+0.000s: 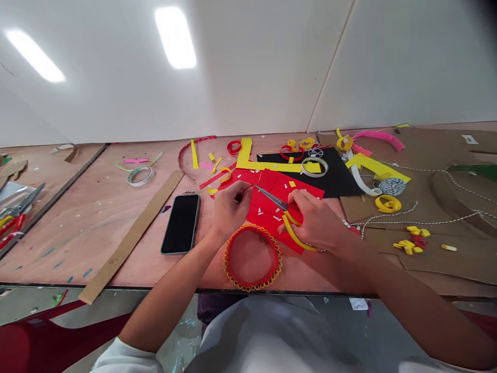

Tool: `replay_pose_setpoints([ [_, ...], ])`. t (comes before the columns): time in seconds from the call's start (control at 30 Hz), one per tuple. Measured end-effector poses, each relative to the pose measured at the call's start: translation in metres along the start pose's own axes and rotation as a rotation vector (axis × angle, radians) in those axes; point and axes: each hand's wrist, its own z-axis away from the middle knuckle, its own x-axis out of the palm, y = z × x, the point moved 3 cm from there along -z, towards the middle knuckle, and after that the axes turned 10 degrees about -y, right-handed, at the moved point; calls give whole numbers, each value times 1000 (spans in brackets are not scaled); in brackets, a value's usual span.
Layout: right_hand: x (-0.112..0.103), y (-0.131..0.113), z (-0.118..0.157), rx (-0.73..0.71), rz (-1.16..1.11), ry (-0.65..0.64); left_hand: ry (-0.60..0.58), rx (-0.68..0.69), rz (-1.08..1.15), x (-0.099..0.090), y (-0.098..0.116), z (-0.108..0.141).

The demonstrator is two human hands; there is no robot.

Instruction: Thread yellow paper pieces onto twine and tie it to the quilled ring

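Observation:
My right hand [316,215] holds a pair of scissors [276,201] with yellow handles, its blades pointing left. Close to the blade tips, my left hand [233,202] is closed in a pinch; a tiny reddish bit shows at its fingertips, too small to name. Both hands are above a red paper sheet [272,181] strewn with small white scraps. In front of them lies a red ring [229,254] edged all round with small yellow paper coils. A black phone [180,224] rests left of my left wrist.
A cardboard strip [134,235] juts over the front edge. White tape rolls [140,176], yellow paper [244,154], black paper [341,173] and a striped cord ball [392,186] lie around. Other scissors [27,202] are far left. A white panel [248,67] stands behind.

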Motion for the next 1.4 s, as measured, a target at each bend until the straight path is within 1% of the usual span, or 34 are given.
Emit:
replay_pose_setpoints([
  [0.23, -1, -3, 0, -1, -8, -21, -17, -11, 21, 1, -1, 0],
  [0.57, -4, -6, 0, 13, -87, -26, -40, -22, 21, 1, -1, -1],
  [0.67, -2, -7, -1, 42, -64, -35, -17, -35, 45, 0, -3, -3],
  [0.83, -3, -9, -2, 46, 28, 5, 25, -114, 171, 3, -5, -5],
  [0.9, -4, -9, 0, 42, 75, 4, 56, -130, 154, 3, -5, -6],
  [0.97, -6, -6, 1, 65, 152, 2, 117, -136, 124, -2, -7, -7],
  [1.03, -9, 0, 0, 138, 241, 6, 192, -159, 162, -11, -12, -10],
  [1.07, -10, 5, 0, 187, 272, 2, 204, -188, 224, -15, -15, -12],
  [1.1, -12, 9, -2, 242, 289, -1, 190, -230, 323, -18, -18, -14],
  [1.17, -18, 20, -4, 365, 299, -13, 118, -315, 519, -21, -22, -16],
  [1.23, -25, 30, -6, 492, 304, -31, 45, -356, 652, -19, -20, -16],
  [1.3, -31, 42, -7, 601, 310, -48, -6, -353, 710, -14, -15, -14],
  [1.4, -35, 59, -6, 682, 283, -40, -90, -336, 742, -6, -8, -10],
])
